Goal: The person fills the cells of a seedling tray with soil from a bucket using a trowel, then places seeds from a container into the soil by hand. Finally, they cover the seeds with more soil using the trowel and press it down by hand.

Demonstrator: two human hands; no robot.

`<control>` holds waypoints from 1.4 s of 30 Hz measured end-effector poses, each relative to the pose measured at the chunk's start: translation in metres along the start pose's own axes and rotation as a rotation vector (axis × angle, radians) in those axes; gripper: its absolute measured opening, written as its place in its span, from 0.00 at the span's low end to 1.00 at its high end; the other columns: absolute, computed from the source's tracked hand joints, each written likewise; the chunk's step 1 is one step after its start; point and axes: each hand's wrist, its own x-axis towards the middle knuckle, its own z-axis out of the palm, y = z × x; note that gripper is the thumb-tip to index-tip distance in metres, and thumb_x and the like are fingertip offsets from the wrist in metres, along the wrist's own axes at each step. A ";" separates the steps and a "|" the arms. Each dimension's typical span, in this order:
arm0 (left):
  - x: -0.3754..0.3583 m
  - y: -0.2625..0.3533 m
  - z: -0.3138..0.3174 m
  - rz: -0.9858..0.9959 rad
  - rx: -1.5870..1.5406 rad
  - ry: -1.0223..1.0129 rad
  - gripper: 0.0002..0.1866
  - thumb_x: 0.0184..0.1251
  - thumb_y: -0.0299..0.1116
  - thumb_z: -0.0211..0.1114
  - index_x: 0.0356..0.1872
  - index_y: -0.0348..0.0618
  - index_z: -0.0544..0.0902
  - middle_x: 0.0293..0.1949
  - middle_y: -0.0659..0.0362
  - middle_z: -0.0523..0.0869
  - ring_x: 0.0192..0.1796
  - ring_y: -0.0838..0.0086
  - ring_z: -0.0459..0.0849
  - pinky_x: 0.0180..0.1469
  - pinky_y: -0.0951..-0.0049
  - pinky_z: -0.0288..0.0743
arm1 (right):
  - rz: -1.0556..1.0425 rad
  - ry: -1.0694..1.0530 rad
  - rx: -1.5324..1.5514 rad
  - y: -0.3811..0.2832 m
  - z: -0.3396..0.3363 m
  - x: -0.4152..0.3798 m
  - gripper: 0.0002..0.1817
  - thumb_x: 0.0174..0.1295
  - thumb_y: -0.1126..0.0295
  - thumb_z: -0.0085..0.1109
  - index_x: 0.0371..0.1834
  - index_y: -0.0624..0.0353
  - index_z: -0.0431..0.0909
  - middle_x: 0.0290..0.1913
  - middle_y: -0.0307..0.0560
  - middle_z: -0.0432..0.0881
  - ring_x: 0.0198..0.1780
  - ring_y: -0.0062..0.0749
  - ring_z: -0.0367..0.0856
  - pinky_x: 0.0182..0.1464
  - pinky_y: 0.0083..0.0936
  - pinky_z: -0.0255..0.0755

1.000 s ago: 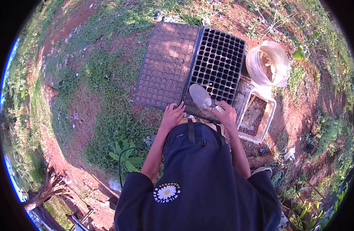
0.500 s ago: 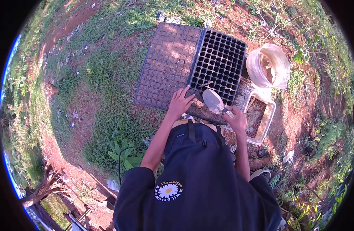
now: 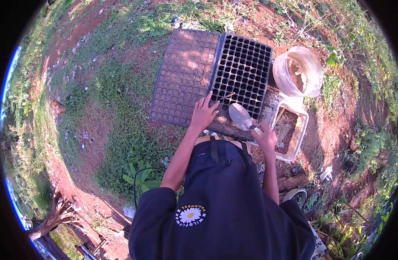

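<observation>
My right hand (image 3: pixel 265 136) is closed round the handle of a hand trowel (image 3: pixel 240 116). The trowel's pale blade lies over the near end of a black seedling tray (image 3: pixel 244 69), whose far cells look dark and hollow. Soil covers the cells at that near end. My left hand (image 3: pixel 203 115) rests, fingers spread, where this tray meets a second seedling tray (image 3: pixel 186 73), filled level with brown soil. It appears to hold nothing. A thin stick (image 3: pixel 227 95) lies across the black tray's cells, just beyond my left fingertips.
Right of the trays stands a whitish round tub (image 3: pixel 298 71) with soil inside. Nearer me is a pale rectangular container (image 3: pixel 299 138) holding some soil and a stick. Grass (image 3: pixel 116 86) and reddish ground surround everything. A tree stump (image 3: pixel 51 219) is at lower left.
The view has shifted slightly. The trowel's blade has turned a little, its tip pointing farther from me. My left hand stays on the trays.
</observation>
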 end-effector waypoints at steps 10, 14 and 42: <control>-0.010 0.000 0.004 -0.046 -0.034 -0.028 0.19 0.68 0.43 0.65 0.59 0.61 0.85 0.77 0.54 0.60 0.70 0.55 0.66 0.71 0.53 0.60 | 0.026 0.023 0.023 -0.005 -0.003 -0.003 0.20 0.50 0.57 0.70 0.46 0.50 0.84 0.50 0.51 0.89 0.54 0.49 0.86 0.56 0.40 0.77; -0.012 0.001 0.005 -0.003 0.004 -0.056 0.20 0.67 0.43 0.65 0.61 0.63 0.84 0.78 0.54 0.58 0.71 0.54 0.65 0.71 0.52 0.60 | -0.033 0.154 0.199 0.004 -0.017 0.001 0.18 0.51 0.63 0.70 0.46 0.55 0.85 0.44 0.51 0.90 0.47 0.42 0.89 0.52 0.35 0.79; -0.033 -0.009 0.014 -0.023 0.099 -0.017 0.29 0.72 0.51 0.60 0.68 0.47 0.74 0.79 0.58 0.58 0.78 0.58 0.56 0.73 0.47 0.55 | -0.395 0.912 0.308 -0.037 -0.056 0.102 0.13 0.67 0.73 0.57 0.54 0.58 0.76 0.61 0.52 0.70 0.54 0.38 0.74 0.57 0.36 0.77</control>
